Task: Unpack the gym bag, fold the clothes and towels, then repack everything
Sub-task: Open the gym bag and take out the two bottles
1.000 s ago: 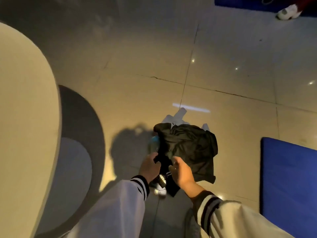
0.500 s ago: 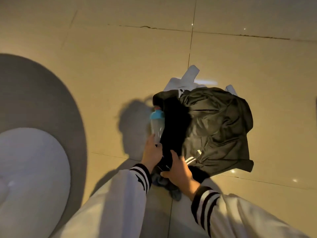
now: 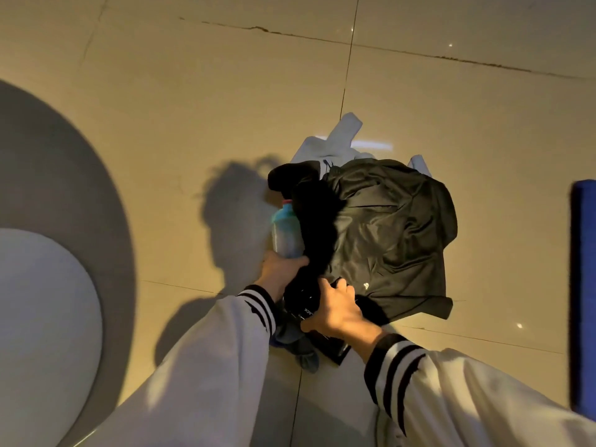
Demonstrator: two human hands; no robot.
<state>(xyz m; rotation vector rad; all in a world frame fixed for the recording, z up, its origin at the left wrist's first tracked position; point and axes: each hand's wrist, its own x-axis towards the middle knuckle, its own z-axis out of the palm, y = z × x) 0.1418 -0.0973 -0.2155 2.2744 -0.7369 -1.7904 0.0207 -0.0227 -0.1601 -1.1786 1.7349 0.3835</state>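
A pile of gym things lies on the tiled floor (image 3: 193, 124). On top is a black shiny garment (image 3: 387, 233), spread out and crumpled. White cloth (image 3: 329, 140) pokes out from under its far edge. A clear water bottle with a teal cap (image 3: 285, 230) lies along the pile's left side. My left hand (image 3: 282, 272) grips the bottle's near end. My right hand (image 3: 335, 311) grips a black bag or strap with white lettering (image 3: 303, 304) at the pile's near edge. Grey-blue cloth (image 3: 300, 346) sticks out beneath it.
A blue mat (image 3: 583, 285) lies at the right edge. A large round pale seat or base (image 3: 42, 317) with a dark surround fills the left. My shadow falls on the floor left of the pile.
The view has dropped and closed in on the pile. My left hand went from the black fabric to the bottle's near end. My right hand stays on the black item at the near edge.
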